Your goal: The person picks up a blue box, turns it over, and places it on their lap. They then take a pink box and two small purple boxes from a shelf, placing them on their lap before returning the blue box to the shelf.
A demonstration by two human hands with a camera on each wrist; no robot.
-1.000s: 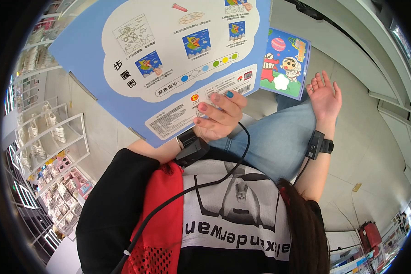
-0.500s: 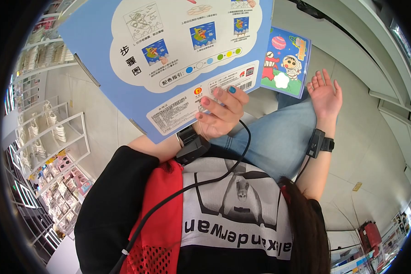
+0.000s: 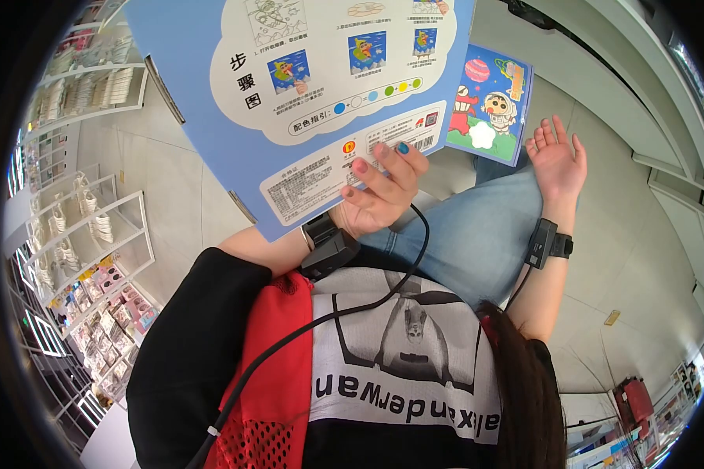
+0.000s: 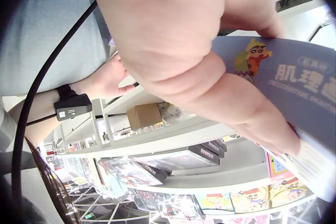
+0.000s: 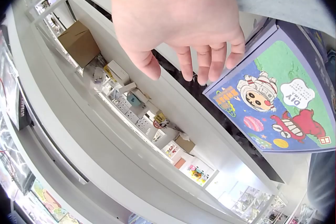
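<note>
My left hand [image 3: 383, 187] grips a large flat blue box [image 3: 211, 148] by its lower edge, with its fingers across the printed back. That back carries step pictures, a row of colour dots and a white label. In the left wrist view, a cartoon figure in a yellow hat shows on the box's narrow side [image 4: 294, 77]. My right hand [image 3: 557, 168] rests palm up beside the jeans-clad knee, holding nothing, its fingers loosely bent. Beyond the knee stands a second box [image 3: 489, 105], printed with a cartoon astronaut and a red creature; the right wrist view shows it close by the fingers.
White racks [image 3: 94, 227] with hanging goods line the left side. White shelving [image 3: 633, 78] curves along the right. A brown carton [image 5: 79, 44] sits on a shelf. A black cable [image 3: 313, 320] runs from the left wrist across the shirt.
The blue box has shifted up and to the right in the head view and turned slightly, still in my left hand. My right hand and the astronaut box stay nearly where they were.
</note>
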